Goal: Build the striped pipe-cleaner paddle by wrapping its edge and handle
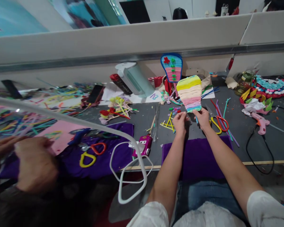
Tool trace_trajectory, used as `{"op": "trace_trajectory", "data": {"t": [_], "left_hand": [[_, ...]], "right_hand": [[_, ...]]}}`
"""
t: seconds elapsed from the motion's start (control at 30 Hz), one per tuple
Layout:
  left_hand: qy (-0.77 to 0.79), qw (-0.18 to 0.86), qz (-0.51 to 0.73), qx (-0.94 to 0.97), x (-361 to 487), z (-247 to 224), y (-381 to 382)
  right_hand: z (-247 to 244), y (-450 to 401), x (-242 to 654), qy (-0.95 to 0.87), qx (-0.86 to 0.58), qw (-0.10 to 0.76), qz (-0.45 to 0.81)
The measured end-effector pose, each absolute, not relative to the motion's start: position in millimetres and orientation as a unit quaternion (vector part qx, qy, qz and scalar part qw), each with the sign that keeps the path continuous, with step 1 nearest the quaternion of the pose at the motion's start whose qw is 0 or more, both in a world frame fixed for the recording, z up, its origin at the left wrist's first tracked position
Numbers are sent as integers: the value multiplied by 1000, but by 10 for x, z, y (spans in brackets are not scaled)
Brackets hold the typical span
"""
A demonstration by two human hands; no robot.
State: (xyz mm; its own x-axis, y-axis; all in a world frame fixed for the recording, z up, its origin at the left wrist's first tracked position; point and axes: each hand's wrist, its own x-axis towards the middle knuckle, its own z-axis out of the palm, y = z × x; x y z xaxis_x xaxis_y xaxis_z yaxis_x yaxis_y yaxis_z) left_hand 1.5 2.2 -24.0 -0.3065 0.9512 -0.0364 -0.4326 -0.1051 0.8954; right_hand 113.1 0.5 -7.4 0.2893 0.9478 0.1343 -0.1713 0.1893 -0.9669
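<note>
A fan-shaped craft piece (189, 91), wrapped in yellow, cream, pink and blue fuzzy stems, is tilted up over the table. My right hand (203, 118) grips its narrow lower end. Just left of that end, my left hand (180, 123) is closed in a pinch; what its fingertips hold is too small to make out. Behind stands a similar blue and pink fan (171, 67) with a red flower and green bits. Scissors (219, 124) with red and yellow handles lie right of my right hand. Yellow stem pieces (168, 123) lie left of my left hand.
A purple cloth (198, 157) hangs at the table edge beneath my forearms. To the right lies a pink glue gun (260, 123) with a cable. A white lamp arm (97, 126) crosses the left side. Beyond it are a co-worker's blurred hands (35, 160) and more scissors (92, 153).
</note>
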Motion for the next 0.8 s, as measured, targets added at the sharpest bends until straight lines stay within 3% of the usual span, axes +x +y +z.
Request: {"op": "trace_trajectory", "data": {"t": [0.33, 0.8], "left_hand": [[428, 584, 645, 246, -9, -227, 32], [438, 569, 652, 243, -14, -183, 26]], "right_hand": [[-49, -48, 1112, -498, -477, 614, 384], [-105, -14, 1115, -527, -495, 592, 355]]}}
